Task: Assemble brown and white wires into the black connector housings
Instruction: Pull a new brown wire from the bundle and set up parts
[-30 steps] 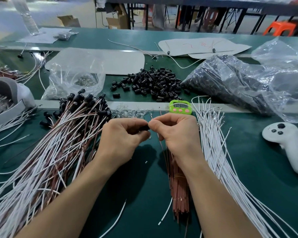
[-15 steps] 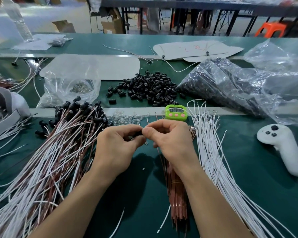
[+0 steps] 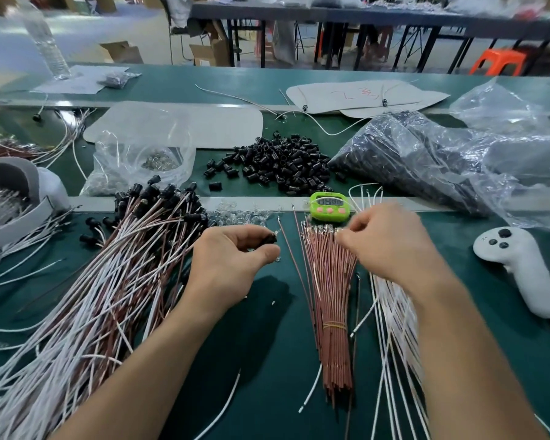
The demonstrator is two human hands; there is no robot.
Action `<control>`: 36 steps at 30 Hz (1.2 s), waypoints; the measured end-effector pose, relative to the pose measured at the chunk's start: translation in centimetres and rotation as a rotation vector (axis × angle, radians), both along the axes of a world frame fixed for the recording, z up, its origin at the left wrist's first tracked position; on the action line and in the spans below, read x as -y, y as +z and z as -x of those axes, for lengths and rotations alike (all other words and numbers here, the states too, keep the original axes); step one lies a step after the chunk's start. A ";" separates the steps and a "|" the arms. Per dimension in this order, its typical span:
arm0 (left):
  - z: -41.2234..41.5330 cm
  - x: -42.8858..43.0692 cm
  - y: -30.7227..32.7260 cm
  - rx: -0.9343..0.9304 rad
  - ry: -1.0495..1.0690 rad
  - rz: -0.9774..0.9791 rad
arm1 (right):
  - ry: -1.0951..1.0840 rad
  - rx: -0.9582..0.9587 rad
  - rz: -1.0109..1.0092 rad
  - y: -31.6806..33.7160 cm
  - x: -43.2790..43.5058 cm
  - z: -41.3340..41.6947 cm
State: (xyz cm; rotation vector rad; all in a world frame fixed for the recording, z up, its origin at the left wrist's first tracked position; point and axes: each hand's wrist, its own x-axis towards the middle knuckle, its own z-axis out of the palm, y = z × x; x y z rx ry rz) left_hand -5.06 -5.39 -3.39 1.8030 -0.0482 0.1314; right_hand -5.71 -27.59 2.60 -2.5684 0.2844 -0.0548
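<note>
Green matting [image 3: 267, 360] is covering the bench, with a pile of black housings [image 3: 277, 163] lying farther back. The left hand [image 3: 232, 262] is pinching one black connector housing [image 3: 270, 240] between thumb and fingertips, just left of the banded brown wires [image 3: 331, 296]. The right hand [image 3: 391, 249] is curling over their metal tips, beside the white wires [image 3: 394, 312]. It is blurred, so I cannot tell whether it is gripping any.

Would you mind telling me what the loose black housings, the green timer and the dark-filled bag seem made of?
The loose black housings look like moulded plastic, semi-glossy with small highlights. The green timer seems hard plastic, smooth and evenly coloured. The dark-filled bag is probably thin clear film: it crinkles and shines.
</note>
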 end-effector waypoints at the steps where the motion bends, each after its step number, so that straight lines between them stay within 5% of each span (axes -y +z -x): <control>1: 0.0 -0.1 0.0 0.001 0.002 0.001 | -0.004 -0.143 0.132 0.5 0.8 0.5; 4: 0.0 -0.1 0.0 0.006 0.007 0.005 | -0.026 -0.385 0.375 0.8 1.8 2.8; 7: 0.1 -0.1 0.2 0.003 0.007 0.006 | -0.054 -0.364 0.460 -0.2 0.9 4.8; 17: 0.5 0.0 0.2 0.003 -0.024 -0.085 | -0.038 -0.191 0.410 -1.4 -0.8 5.8; 24: 0.9 0.1 0.5 0.024 -0.050 -0.155 | -0.056 -0.210 0.173 -1.9 -0.3 5.4; 29: 0.7 0.0 0.4 0.034 -0.063 -0.184 | -0.211 -0.042 -0.293 -0.9 1.4 5.5; 36: 0.5 0.0 0.1 0.026 -0.082 -0.180 | 0.048 -0.252 -1.520 0.4 1.7 6.0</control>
